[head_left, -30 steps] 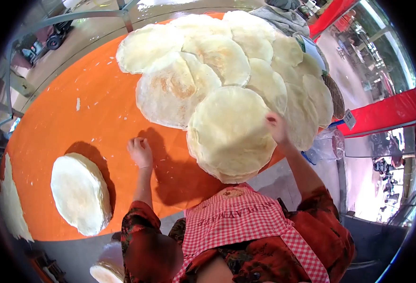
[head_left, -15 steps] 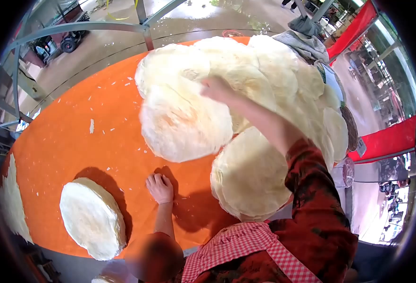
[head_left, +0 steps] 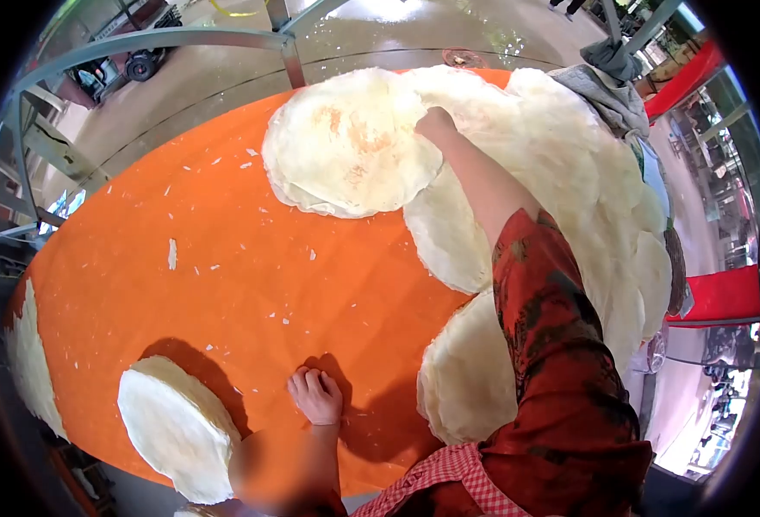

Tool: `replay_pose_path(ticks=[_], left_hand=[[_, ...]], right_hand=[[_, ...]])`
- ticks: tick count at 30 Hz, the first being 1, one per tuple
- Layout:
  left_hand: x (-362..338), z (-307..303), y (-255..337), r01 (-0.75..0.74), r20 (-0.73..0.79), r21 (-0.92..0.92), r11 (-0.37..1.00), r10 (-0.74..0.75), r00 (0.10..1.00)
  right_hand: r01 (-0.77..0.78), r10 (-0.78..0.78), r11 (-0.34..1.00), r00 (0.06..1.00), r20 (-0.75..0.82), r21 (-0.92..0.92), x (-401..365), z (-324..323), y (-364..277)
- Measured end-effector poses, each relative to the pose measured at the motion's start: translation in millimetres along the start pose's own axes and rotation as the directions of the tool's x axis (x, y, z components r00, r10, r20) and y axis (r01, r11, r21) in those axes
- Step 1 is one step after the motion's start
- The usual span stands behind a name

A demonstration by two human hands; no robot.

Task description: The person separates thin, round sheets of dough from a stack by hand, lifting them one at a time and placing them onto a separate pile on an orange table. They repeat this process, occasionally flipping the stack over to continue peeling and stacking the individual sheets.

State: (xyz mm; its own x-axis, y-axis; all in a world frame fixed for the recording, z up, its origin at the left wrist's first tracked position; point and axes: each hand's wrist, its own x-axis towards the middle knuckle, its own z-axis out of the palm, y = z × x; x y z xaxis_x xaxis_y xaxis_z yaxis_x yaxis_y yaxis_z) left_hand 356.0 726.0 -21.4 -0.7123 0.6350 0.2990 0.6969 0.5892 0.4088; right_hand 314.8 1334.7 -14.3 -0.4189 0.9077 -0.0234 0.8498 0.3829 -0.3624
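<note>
My right hand (head_left: 437,128) is closed on the right edge of a thin, pale round flatbread (head_left: 354,142). This sheet lies at the far side of the orange table, with browned patches and ragged edges. Beneath and beside it, more flatbreads (head_left: 449,233) overlap in a broad layer. My left hand (head_left: 316,396) rests on the orange tabletop (head_left: 251,284), fingers loosely bent and slightly apart, holding nothing. To its left is a thick round stack of flatbreads (head_left: 177,431). Another flatbread stack (head_left: 470,370) lies to its right, partly hidden by my right sleeve.
Small white flakes are scattered over the tabletop. A pale ragged sheet (head_left: 34,362) lies at the left edge. Grey cloth (head_left: 600,95) is bunched at the far right corner. A metal rail (head_left: 156,39) runs beyond the table, and a vehicle (head_left: 134,52) stands behind it.
The flatbread in my right hand has moved away from me to the far side, uncovering orange tabletop and another flatbread. My left hand stays on the table. The view has shifted slightly.
</note>
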Motion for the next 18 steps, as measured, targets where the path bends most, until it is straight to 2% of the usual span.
replay_pose_path(ticks=[1,4,5,7,10,13,16,17,18], left_hand=[[-0.4,0.2,0.2,0.003,-0.001,0.009,1.0,-0.003,1.0],[-1.6,3.9,-1.5,-0.003,-0.005,0.035,0.999,0.003,1.0],[-1.9,3.6,-1.9,-0.009,-0.005,0.045,0.999,0.009,1.0],[-0.1,2.3,-0.4,-0.014,0.0,0.051,0.999,0.014,1.0],[-0.2,1.6,-0.2,-0.027,0.013,0.047,0.999,0.026,1.0],[0.7,0.3,0.6,-0.031,0.019,0.049,0.998,0.03,0.999],[1.0,1.7,-0.1,-0.028,0.0,0.054,0.998,0.028,1.0],[0.5,2.0,0.2,-0.028,-0.002,0.05,0.998,0.028,1.0],[1.1,1.6,0.2,-0.026,-0.005,0.052,0.998,0.026,1.0]], right_hand=[[-0.009,0.01,0.999,1.0,-0.025,0.049,-1.6,0.7,-2.4],[0.099,-0.186,0.935,0.954,0.235,0.34,11.3,-17.4,0.0],[-0.038,-0.098,0.872,0.963,0.25,0.488,5.4,-29.2,-6.4],[-0.28,0.061,0.63,0.947,0.314,0.724,-7.7,-49.6,-23.1],[-0.367,-0.078,0.554,0.871,0.485,0.748,-14.3,-51.7,-21.2],[-0.42,-0.029,0.584,0.844,0.535,0.695,-27.0,-40.7,-26.2],[-0.147,-0.175,0.725,0.906,0.386,0.672,-35.0,-36.8,-42.6],[-0.13,-0.175,0.708,0.92,0.35,0.695,-36.0,-39.2,-49.7],[-0.152,-0.145,0.614,0.943,0.3,0.774,-36.0,-48.7,-66.3]])
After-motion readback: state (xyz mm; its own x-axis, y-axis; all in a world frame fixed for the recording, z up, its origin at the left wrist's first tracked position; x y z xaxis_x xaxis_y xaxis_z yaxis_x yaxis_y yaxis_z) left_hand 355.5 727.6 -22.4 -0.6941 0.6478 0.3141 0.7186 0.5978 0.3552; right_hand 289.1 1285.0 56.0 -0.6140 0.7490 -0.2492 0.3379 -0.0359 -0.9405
